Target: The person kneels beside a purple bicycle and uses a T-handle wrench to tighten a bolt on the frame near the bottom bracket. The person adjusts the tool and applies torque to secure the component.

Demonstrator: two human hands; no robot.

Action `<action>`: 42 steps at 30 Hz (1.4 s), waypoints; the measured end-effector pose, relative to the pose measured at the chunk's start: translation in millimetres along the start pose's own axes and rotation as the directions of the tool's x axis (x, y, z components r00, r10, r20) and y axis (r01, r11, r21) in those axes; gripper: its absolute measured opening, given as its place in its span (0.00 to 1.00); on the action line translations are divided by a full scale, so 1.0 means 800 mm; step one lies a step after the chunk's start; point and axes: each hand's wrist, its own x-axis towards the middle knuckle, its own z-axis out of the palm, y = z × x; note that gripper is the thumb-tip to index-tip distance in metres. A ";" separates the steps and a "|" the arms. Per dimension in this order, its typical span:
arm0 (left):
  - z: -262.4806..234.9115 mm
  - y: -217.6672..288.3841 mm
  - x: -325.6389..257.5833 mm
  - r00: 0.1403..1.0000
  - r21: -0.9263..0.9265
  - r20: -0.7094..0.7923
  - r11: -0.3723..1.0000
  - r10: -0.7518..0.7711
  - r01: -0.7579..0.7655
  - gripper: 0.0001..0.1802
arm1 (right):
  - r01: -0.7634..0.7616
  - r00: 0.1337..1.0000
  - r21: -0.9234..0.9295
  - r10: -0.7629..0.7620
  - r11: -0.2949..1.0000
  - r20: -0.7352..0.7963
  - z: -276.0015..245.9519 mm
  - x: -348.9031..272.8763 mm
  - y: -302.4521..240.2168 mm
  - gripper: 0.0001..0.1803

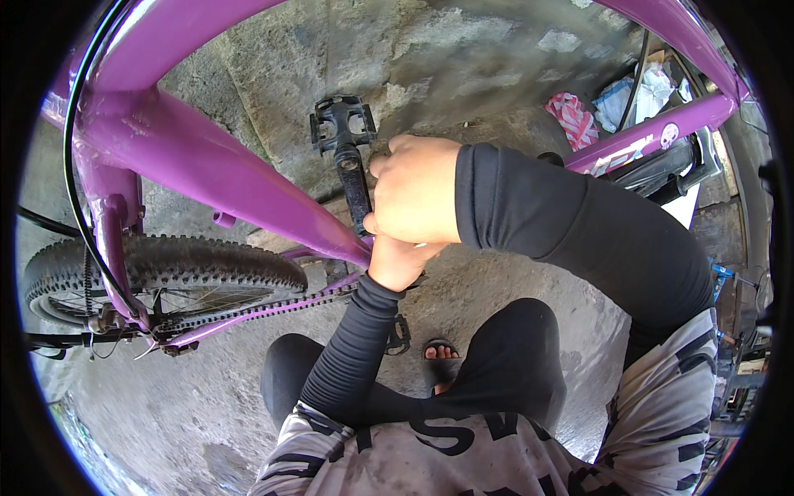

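A purple bicycle frame (207, 165) fills the view, with a black crank arm (356, 186) pointing up to a black pedal (341, 122). My right hand (418, 190) is curled against the lower part of the crank arm, where it meets the frame. Just beneath it, my left hand (397, 260) presses at the same joint, its fingers mostly hidden by the right hand. Both arms wear black sleeves. The chain (248, 312) runs left from there toward the knobby rear tyre (165, 264).
A second black pedal (399, 335) hangs below my left forearm, near my sandalled foot (441, 351) on the concrete floor. A red patterned cloth (575, 116) and a white-blue bag (637, 95) lie at the upper right. A black cable (78, 165) runs along the frame.
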 end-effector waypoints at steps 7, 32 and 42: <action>0.012 0.014 0.000 0.998 -0.027 0.015 0.998 0.061 -0.060 0.19 | -0.004 0.992 -0.116 -0.010 0.993 -0.122 -0.019 -0.024 0.004 0.08; 0.022 0.018 0.011 0.995 -0.102 -0.034 0.990 0.095 -0.098 0.19 | 0.641 0.404 0.745 0.745 0.183 -0.531 0.041 -0.152 0.004 0.26; 0.023 0.021 0.011 0.993 -0.111 -0.043 0.988 0.107 -0.111 0.19 | 0.480 0.685 0.861 0.543 0.167 -0.486 0.019 -0.094 0.016 0.25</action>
